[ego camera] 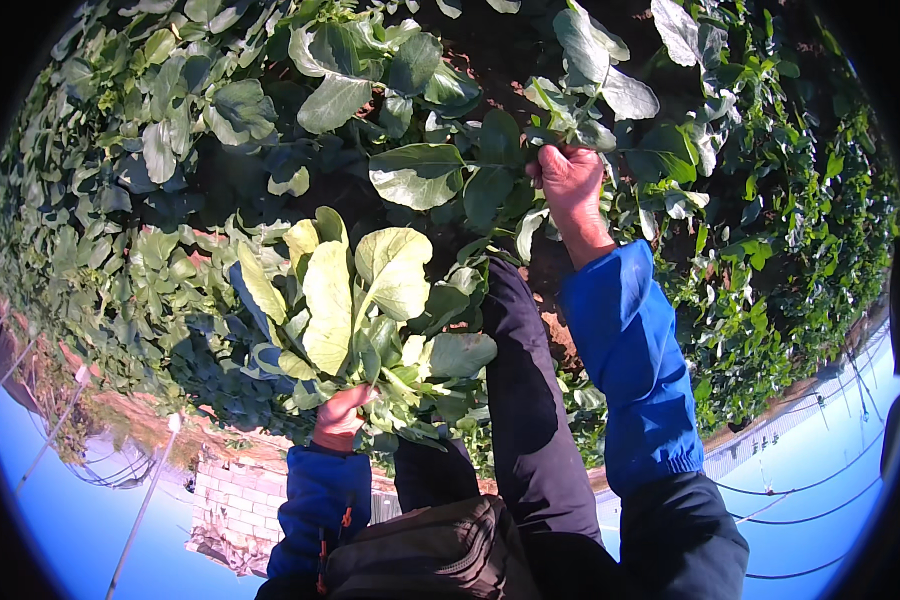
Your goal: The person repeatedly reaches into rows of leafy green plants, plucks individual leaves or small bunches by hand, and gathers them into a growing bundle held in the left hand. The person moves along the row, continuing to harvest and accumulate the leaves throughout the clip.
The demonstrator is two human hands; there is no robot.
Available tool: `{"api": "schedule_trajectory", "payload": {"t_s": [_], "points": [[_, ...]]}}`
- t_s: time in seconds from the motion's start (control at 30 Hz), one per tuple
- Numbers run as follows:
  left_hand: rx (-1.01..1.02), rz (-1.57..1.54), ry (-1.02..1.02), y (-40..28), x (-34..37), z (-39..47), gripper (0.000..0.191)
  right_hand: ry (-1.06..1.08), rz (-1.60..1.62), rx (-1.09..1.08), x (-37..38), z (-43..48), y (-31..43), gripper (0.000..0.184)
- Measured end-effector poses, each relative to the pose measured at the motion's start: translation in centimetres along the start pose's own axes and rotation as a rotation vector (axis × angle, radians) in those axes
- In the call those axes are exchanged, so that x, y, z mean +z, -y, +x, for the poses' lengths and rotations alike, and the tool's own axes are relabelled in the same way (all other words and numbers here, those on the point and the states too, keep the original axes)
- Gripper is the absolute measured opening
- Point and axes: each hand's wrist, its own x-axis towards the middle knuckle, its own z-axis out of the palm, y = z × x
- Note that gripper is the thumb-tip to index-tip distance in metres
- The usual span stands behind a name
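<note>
My left hand [343, 412] is closed around the stems of a bunch of leafy greens [330, 300], whose broad pale-green leaves fan out above it. Upper right of the bunch, my right hand [570, 169] grips the base of a leafy green plant [600, 75] among the crop, thumb side up. Leaves hide the fingers of both hands in part, and whether that plant is still in the ground cannot be told.
Dense rows of leafy crop [157, 135] surround me, with dark soil [495, 45] between the plants. My trousered legs [532, 405] stand among the leaves. A brown bag [435, 555] hangs at my waist. A block wall [232, 495] lies beyond the field.
</note>
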Motion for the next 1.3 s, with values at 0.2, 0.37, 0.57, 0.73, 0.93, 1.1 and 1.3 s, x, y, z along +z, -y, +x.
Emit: {"api": "schedule_trajectory", "payload": {"t_s": [0.2,0.37,0.57,0.73,0.93,1.1,1.3], "points": [[0.074,-0.014,0.091,-0.7,-0.3,-0.2,0.051,-0.326,0.305,-0.150,0.5,-8.9,-1.0,0.021],[0.095,-0.022,0.103,-1.3,1.0,0.3,0.048,0.103,-0.475,-0.487,2.7,-16.7,1.9,0.014],[0.119,-0.084,0.119,-1.0,2.9,0.1,0.045,0.970,-1.111,-0.522,5.6,-24.4,1.4,0.012],[0.149,-0.149,0.051,2.2,1.0,-0.8,0.043,1.180,-1.005,-0.185,6.9,-23.9,0.8,0.016],[0.295,-0.321,0.365,7.5,-7.5,0.8,0.062,0.666,-0.596,-0.092,9.4,-13.2,-1.6,0.043],[0.332,0.213,-0.022,11.8,-7.1,-0.7,0.035,0.462,-0.627,-0.160,13.7,-5.4,-3.9,0.042],[0.500,0.742,-0.347,13.7,-4.5,-2.7,0.019,0.162,-0.971,-0.424,14.0,-3.0,-3.4,0.042]]}}
